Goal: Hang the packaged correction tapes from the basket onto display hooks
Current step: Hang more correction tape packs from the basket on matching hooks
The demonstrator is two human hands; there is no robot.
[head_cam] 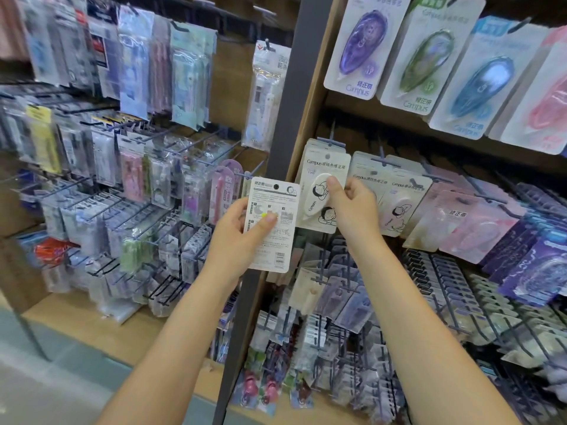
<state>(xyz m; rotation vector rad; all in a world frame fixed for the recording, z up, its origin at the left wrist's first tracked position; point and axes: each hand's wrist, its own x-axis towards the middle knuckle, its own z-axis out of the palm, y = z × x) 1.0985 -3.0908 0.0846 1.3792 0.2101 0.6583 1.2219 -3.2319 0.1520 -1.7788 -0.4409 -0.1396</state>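
Item one: a carded correction tape (271, 223), back side toward us, printed instructions and a barcode near its lower edge, a round hang hole at the top. We hold it in our left hand (242, 233), thumb pressed across the card's middle and fingers curled behind it. It sits in front of the dark upright post (283, 124) that divides the two display bays, on no hook.

Item two: a cream carded correction tape (322, 191), front side out, Campus lettering and a white dispenser with cartoon figures under the blister. It hangs at the front of a hook (331, 142) in the right bay. Our right hand (352, 207) grips its right edge, fingertips curled onto the blister.

Just beside it to the right: two more cream cards of the same series (395, 207), then pink and lilac cards (472, 225), overlapping along the row.

Row above, right bay: large Campus cards with purple (363, 41), green (425, 59), blue (483, 84) and pink (549, 105) dispensers.

Below: rows of hooks crowded with smaller packs, too blurred to identify.

Left bay: pegboard hooks with clear-bagged stationery packs (135, 185), details blurred. A wooden shelf base (92, 329) lies under them.
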